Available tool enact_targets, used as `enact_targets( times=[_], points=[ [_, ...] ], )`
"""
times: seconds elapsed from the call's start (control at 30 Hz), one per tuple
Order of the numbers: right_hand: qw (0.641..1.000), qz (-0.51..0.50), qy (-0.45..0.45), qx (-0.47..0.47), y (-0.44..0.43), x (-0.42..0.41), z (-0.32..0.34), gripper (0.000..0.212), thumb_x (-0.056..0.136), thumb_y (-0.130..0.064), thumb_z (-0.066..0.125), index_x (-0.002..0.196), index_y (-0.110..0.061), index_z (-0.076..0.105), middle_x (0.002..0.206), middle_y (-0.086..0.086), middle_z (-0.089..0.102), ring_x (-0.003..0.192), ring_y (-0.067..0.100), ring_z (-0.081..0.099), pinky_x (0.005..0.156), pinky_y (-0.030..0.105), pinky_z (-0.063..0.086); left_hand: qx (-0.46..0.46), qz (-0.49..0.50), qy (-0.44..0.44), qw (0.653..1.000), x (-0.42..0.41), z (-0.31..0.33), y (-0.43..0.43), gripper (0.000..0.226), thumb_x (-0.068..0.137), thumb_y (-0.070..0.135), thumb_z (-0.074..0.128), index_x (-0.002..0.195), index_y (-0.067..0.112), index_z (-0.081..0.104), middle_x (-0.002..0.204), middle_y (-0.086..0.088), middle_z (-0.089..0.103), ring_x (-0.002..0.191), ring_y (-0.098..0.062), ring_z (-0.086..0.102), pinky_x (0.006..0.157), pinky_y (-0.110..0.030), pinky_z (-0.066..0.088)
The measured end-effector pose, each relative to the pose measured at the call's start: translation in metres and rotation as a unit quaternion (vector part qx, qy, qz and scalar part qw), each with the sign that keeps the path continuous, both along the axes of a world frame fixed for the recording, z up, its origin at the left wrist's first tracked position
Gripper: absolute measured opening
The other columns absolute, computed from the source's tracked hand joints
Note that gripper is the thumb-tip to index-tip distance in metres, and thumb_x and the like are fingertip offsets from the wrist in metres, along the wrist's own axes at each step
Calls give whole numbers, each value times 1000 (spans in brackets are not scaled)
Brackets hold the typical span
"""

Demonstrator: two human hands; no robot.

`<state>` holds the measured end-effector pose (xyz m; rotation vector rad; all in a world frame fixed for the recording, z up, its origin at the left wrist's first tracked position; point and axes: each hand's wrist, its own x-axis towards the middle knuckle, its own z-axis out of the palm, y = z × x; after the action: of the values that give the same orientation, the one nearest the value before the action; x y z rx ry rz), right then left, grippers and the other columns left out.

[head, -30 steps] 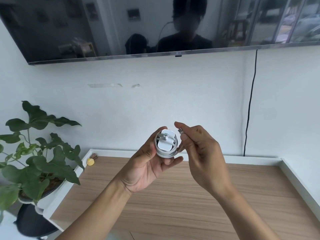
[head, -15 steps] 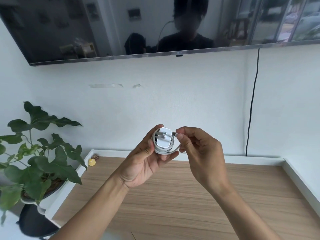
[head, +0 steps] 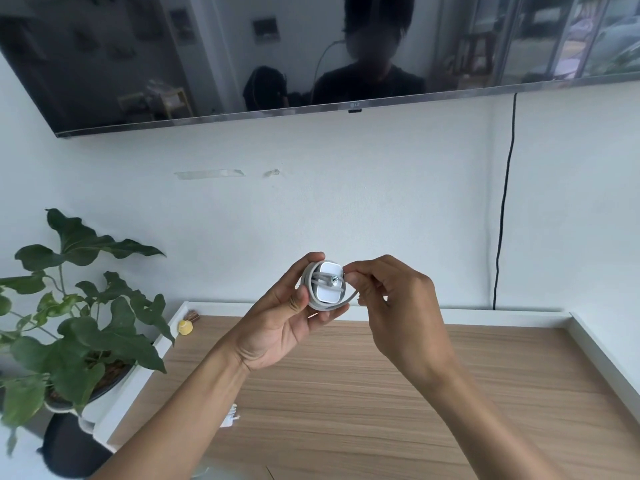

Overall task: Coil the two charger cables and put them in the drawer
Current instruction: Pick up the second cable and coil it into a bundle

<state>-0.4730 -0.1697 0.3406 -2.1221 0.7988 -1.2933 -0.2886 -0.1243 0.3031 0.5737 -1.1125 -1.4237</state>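
Above the desk (head: 363,403), the left hand (head: 277,327) is gripping a white charger (head: 329,289) with grey cable (head: 310,293) coiled around it. The right hand (head: 391,306) is pinching the cable's loose end beside it. A second plug (head: 232,415) is lying on the desk.

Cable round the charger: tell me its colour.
The cable is light grey, round a white charger block; head view shows it best.

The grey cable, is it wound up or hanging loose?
Nearly wound up. The grey cable circles the white charger block in the left hand; the right hand pinches its last bit beside the block.
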Motion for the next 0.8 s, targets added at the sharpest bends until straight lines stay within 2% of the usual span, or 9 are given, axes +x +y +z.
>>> enact_targets(
  times=[0.13, 0.27, 0.4, 0.43, 0.5, 0.57, 0.63, 0.73, 0.8],
  points=[
    [987, 51, -67, 136, -2, 1, -1, 9, 91, -13, 61, 95, -20, 64, 77, -9, 69, 62, 7, 64, 59, 11, 46, 0, -2, -5, 1000, 3, 2, -1, 51, 87, 23, 66, 134, 20, 45, 109, -8, 60, 83, -19, 60, 115, -57, 20],
    [981, 67, -90, 157, -1, 3, 2, 12, 90, -10, 63, 82, -18, 68, 72, -7, 71, 60, 7, 65, 58, 16, 49, 5, 1, -15, 1000, 6, 1, -1, 50, 87, 23, 66, 134, 21, 47, 124, -10, 56, 98, -25, 61, 115, -59, 17],
    [978, 89, -86, 168, -4, 6, 0, 12, 90, -12, 63, 81, -17, 69, 71, -3, 73, 64, 10, 70, 65, 26, 54, 10, -4, -4, 1000, 6, -4, -1, 50, 88, 24, 65, 134, 21, 47, 107, -8, 60, 80, -19, 57, 111, -52, 33],
    [975, 99, -96, 175, -5, 7, 0, 12, 89, -11, 63, 80, -17, 69, 71, -2, 74, 64, 11, 71, 65, 26, 55, 14, 3, -1, 1000, 6, -4, -1, 50, 88, 24, 66, 134, 22, 48, 104, -8, 59, 78, -19, 55, 109, -50, 35],
    [962, 124, -132, 205, -6, 8, -1, 11, 88, -6, 64, 80, -11, 69, 66, -3, 73, 59, 7, 69, 59, 18, 52, 21, 4, 9, 1000, 7, -4, 1, 48, 89, 23, 64, 135, 21, 48, 109, -9, 59, 80, -20, 58, 111, -51, 33],
    [939, 163, -177, 246, -5, 9, -4, 7, 86, 0, 63, 83, -3, 69, 62, -3, 72, 55, 5, 66, 56, 13, 50, 16, -10, 17, 1000, 7, -5, 2, 44, 94, 19, 55, 137, 19, 44, 120, -9, 60, 92, -22, 64, 115, -54, 20],
    [929, 175, -199, 257, -6, 10, -11, 7, 84, -2, 65, 87, -5, 71, 72, -1, 75, 63, 12, 69, 63, 19, 54, 17, -9, 10, 1000, 8, -5, 3, 44, 95, 18, 51, 138, 18, 41, 119, -8, 62, 95, -21, 64, 114, -54, 12],
    [925, 183, -208, 258, -5, 12, -18, 12, 82, -12, 67, 91, -18, 73, 85, -3, 77, 82, 17, 72, 77, 21, 55, 16, -10, 17, 1000, 9, -3, 4, 43, 96, 16, 47, 139, 17, 38, 116, -10, 63, 94, -20, 64, 114, -53, 15],
    [922, 188, -215, 261, -5, 13, -20, 14, 80, -17, 68, 93, -19, 72, 85, -3, 77, 83, 13, 71, 79, 21, 54, 20, -6, 17, 1000, 8, 0, 5, 44, 96, 16, 49, 139, 16, 38, 114, -11, 63, 92, -21, 64, 115, -53, 22]
  ],
)
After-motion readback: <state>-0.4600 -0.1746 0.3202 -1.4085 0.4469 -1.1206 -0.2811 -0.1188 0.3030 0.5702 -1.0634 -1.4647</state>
